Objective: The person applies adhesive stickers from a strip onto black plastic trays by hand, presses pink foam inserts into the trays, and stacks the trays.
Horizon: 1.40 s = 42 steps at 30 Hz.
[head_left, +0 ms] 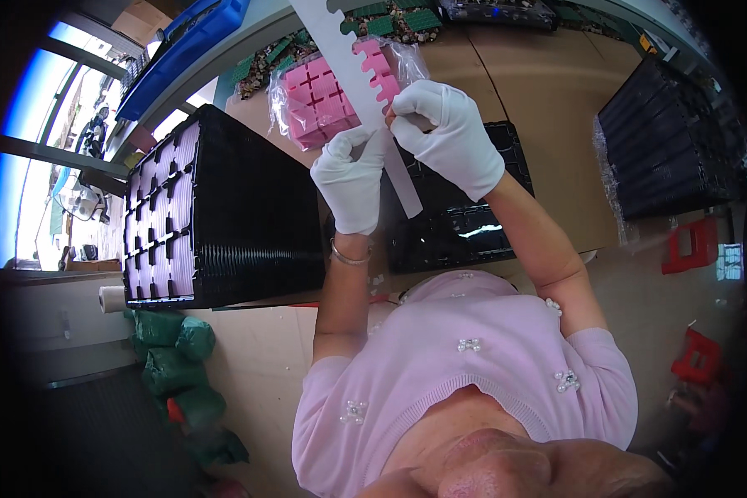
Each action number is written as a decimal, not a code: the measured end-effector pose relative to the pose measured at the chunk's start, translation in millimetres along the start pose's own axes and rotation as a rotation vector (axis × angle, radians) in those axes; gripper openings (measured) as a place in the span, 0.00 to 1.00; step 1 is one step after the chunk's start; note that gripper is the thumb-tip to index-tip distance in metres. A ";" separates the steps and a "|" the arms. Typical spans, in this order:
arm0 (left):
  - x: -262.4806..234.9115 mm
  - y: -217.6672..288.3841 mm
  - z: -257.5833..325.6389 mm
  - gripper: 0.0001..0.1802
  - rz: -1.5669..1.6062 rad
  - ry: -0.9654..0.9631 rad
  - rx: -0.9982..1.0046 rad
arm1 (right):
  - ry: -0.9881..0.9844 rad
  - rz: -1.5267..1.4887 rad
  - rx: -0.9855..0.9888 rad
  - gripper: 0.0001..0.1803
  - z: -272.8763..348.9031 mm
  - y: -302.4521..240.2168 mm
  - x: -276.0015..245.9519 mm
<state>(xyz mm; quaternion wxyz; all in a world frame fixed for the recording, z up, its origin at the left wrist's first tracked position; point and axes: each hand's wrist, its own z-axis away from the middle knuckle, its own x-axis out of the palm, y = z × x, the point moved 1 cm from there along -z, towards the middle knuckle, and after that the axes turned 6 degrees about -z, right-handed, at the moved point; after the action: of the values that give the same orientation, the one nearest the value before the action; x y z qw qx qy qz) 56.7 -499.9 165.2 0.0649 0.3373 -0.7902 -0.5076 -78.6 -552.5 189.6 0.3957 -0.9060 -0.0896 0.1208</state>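
Note:
White gloves cover both of my hands. Between them runs a long white strip [346, 62] with rounded notches along its right edge, slanting across the table. My left hand [351, 178] is closed, pinching the strip at its left side. The fingers of my right hand [450, 137] are closed at the strip's notched edge; any small piece between the fingertips is too small to make out. Beneath the hands lies a shiny black tray [448, 236]. Just beyond my left hand sits a pink grid-patterned block [317, 93] in clear plastic wrap.
At left stands a tall black stack [253, 212] with a lilac gridded face. Another black stack [668, 137], partly wrapped in film, is at right. Green pieces [419, 23] lie along the far edge. A blue bin [178, 58] is upper left; green bundles [170, 357] lie below.

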 end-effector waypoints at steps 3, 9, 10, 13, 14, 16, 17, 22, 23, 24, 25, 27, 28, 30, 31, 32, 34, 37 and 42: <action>0.0 -2.1 -6.8 0.07 -0.153 0.078 0.148 | 0.117 0.249 -0.342 0.08 5.3 -4.3 0.8; -40.8 -40.0 -7.9 0.05 -0.160 0.069 0.030 | -0.016 -0.037 0.628 0.05 72.6 41.5 -37.1; -49.2 -49.1 -5.0 0.05 -0.097 0.024 -0.054 | -0.092 -0.030 0.839 0.07 91.1 60.9 -39.5; -70.7 -108.1 25.2 0.08 -0.099 -0.079 -0.207 | -0.220 0.109 0.946 0.07 156.2 112.0 -30.9; -73.5 -118.2 37.1 0.10 -0.080 -0.097 -0.262 | -0.229 0.100 1.037 0.07 172.7 120.3 -29.4; -79.4 -135.7 63.2 0.06 -0.039 -0.091 -0.382 | -0.284 0.074 1.151 0.07 192.2 130.1 -22.4; -79.9 -148.4 77.1 0.07 0.053 -0.091 -0.419 | -0.320 0.098 1.214 0.08 193.9 131.4 -16.5; -63.8 -196.1 142.6 0.10 -0.067 -0.269 -0.776 | -0.478 0.130 1.166 0.10 193.5 149.0 32.7; -58.7 -203.8 152.1 0.12 -0.100 -0.289 -0.831 | -0.492 0.142 1.168 0.10 193.5 152.6 42.2; -55.0 -211.4 160.1 0.12 -0.122 -0.307 -0.927 | -0.509 0.155 1.170 0.10 193.7 156.4 50.7; -53.3 -222.9 169.4 0.12 -0.146 -0.307 -0.900 | -0.519 0.156 1.167 0.10 192.7 158.3 58.2; -48.6 -241.2 181.9 0.12 -0.167 -0.299 -0.877 | -0.604 0.228 1.078 0.10 190.5 161.6 69.8; -45.8 -247.4 185.7 0.12 -0.154 -0.290 -0.841 | -0.612 0.230 1.077 0.10 190.9 164.7 73.9; -41.7 -257.2 191.0 0.12 -0.138 -0.275 -0.808 | -0.670 0.304 1.029 0.10 191.3 170.5 80.5; -39.9 -260.7 192.3 0.12 -0.147 -0.275 -0.791 | -0.677 0.307 1.028 0.10 191.6 171.8 82.7; -38.7 -264.2 193.6 0.12 -0.157 -0.275 -0.774 | -0.693 0.340 1.015 0.10 192.1 172.3 84.4; -37.0 -266.3 193.2 0.13 -0.147 -0.265 -0.773 | -0.710 0.376 1.005 0.10 191.9 174.3 86.4; -35.4 -271.4 193.4 0.13 -0.120 -0.252 -0.768 | -0.756 0.437 1.020 0.10 192.1 180.4 87.3; -35.4 -270.4 190.7 0.11 -0.068 -0.292 -0.832 | -0.775 0.438 0.999 0.10 189.5 177.8 87.6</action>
<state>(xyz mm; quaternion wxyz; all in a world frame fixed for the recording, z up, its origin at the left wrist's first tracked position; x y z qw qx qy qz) 125.3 -403.6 -145.9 0.0662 0.2330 -0.5080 -0.8266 -38.0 -517.4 -79.3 0.6731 -0.5022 0.0275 0.5422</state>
